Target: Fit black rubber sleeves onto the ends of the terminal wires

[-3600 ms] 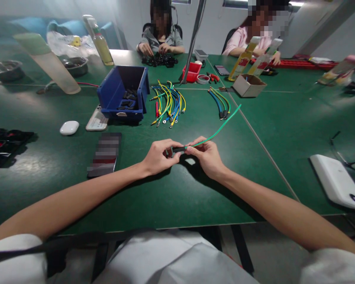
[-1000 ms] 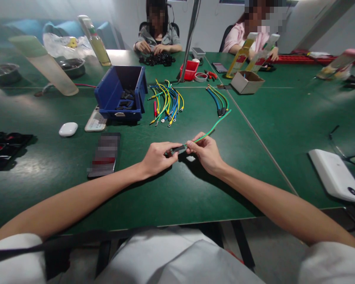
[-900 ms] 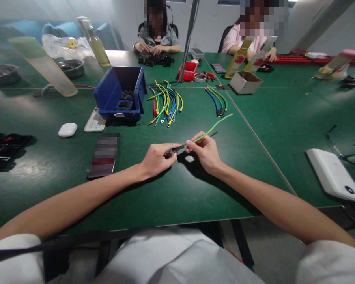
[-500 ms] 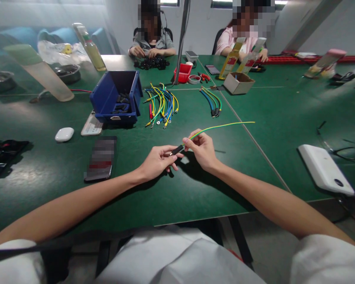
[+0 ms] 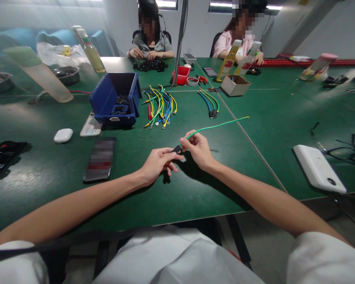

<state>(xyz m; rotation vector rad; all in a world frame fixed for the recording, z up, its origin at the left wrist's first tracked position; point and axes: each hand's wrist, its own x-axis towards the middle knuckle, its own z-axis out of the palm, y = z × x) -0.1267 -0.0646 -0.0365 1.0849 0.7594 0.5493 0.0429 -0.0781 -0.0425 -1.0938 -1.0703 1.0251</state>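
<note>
Between thumb and fingers, my left hand [image 5: 161,162] pinches a short black sleeve [image 5: 176,149]. My right hand [image 5: 197,148] is closed on a green wire [image 5: 215,126] close to where it meets the sleeve. The wire's free end points off to the right, above the table. Fingers hide the exact joint between wire and sleeve. Ahead of my hands lies a loose pile of yellow, green and blue wires [image 5: 162,104] with ring terminals. A smaller group of wires [image 5: 210,103] with black sleeved ends lies to its right.
A blue bin [image 5: 114,118] holding black pieces stands left of the pile. Two phones and a white earbud case [image 5: 63,135] lie at left. A white power bank [image 5: 318,167] and glasses [image 5: 346,152] are at right. Two people sit across the green table [image 5: 154,205].
The wire has turned in my right hand: its yellow stripe showed before, now mostly green shows. The sleeve's lower end is now more covered by my left fingers. The view has shifted slightly.
</note>
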